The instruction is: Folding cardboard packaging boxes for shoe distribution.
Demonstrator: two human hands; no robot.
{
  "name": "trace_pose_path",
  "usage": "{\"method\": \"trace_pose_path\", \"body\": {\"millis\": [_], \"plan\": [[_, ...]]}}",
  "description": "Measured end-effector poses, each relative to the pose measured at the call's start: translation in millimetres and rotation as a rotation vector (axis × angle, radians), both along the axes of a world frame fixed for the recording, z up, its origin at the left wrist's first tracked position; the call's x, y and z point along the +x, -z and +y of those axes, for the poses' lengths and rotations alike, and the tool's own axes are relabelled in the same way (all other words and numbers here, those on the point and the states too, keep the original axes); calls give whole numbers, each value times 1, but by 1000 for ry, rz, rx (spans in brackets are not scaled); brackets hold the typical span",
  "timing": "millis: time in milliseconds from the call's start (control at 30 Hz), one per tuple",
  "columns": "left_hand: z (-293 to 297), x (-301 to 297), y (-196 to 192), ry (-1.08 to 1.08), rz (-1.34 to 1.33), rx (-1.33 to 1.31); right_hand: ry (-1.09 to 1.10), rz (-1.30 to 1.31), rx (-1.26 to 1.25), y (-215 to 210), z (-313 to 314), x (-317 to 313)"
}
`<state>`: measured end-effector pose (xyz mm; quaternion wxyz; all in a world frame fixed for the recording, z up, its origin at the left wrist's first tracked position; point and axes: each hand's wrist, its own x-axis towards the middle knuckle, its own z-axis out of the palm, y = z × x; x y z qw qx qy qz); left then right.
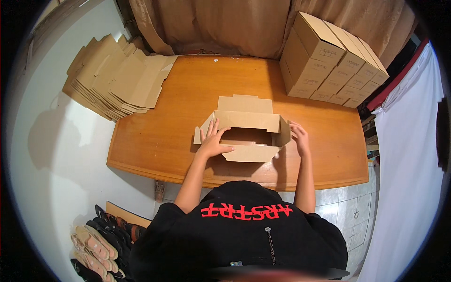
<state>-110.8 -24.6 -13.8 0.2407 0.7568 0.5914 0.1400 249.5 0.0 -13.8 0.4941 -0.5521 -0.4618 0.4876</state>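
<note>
An unfolded brown cardboard box [249,154] stands on the wooden table in front of me, with its top and left flaps spread outward. Through its opening a strip of the inside shows. My left hand [214,142] lies over the box's left end, fingers spread and the thumb reaching along the near edge. On the other side my right hand [300,137] is at the outside of the right flap [285,130], fingertips against or very near it, fingers loosely stretched.
Flat cardboard blanks [117,77] are piled at the table's far left. Closed cardboard boxes [324,61] stand stacked at the far right. The wooden table [197,80] meets a brown curtain [221,28] behind. Footwear [96,249] sits at lower left; a white cloth [408,141] hangs at right.
</note>
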Motion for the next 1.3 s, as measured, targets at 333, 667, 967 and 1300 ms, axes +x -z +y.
{"method": "trace_pose_path", "body": {"millis": [333,667,967,1300], "plan": [[-2,4,-4,-41,71,-11,36,-801,182,0,20,-88],[-4,4,-2,-43,94,4,18,-1058,104,-8,17,-102],[-12,-19,1,-537,-50,209,67,-1135,95,-6,14,-102],[-10,-5,-17,-101,-635,520,26,-1060,-20,-8,19,-99]]}}
